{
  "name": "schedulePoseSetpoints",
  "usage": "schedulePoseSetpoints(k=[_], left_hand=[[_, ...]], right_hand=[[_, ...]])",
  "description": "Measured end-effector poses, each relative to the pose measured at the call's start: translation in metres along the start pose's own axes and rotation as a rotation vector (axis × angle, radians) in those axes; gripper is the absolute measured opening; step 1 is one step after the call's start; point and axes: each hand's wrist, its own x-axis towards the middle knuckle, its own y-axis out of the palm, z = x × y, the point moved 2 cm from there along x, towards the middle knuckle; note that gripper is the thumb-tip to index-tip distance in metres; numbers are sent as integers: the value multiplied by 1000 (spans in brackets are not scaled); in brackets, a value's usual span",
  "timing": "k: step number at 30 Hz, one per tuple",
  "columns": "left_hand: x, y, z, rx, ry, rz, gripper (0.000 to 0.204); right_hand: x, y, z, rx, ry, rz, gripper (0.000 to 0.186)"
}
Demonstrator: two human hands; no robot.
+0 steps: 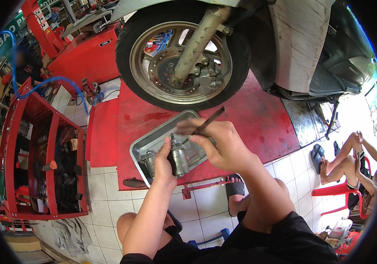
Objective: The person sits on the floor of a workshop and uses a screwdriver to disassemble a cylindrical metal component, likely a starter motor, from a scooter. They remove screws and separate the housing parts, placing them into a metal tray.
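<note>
My left hand (165,163) is closed round a small grey metal starter motor (179,161), a cylinder held upright over the tray with its shaft end up. In my right hand (223,143) is a slim tool with a flat dark handle (214,118), pinched between thumb and fingers. Its working end is at the top of the motor, and motion blurs the fingertips there. Below both hands lies a shallow metal tray (138,142). Another grey metal part (149,163) rests in the tray, left of my left hand and partly hidden by it.
The tray sits on a red lift platform (258,119) under a scooter's front wheel (182,57). A dark-handled tool (134,182) lies at the platform's edge. On the left stands a red tool trolley (56,163). A seated person (351,163) is at right, another at far left.
</note>
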Motion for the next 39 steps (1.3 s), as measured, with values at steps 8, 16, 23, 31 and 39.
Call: schedulePoseSetpoints(k=[8,16,23,31,39], left_hand=[[1,1,4,6,26,21,46],[2,0,6,22,42,38,47],[2,2,4,14,83,64,47],[4,-5,-10,3,86,6,50],[10,-23,-41,-103,136,-158,49]], right_hand=[[-6,-7,1,-83,40,17,16],[-3,-8,2,-40,-23,9,11],[-10,-5,6,-135,-6,-23,14],[-11,-2,-51,355,311,-255,12],[-47,19,-129,-874,688,590,23]])
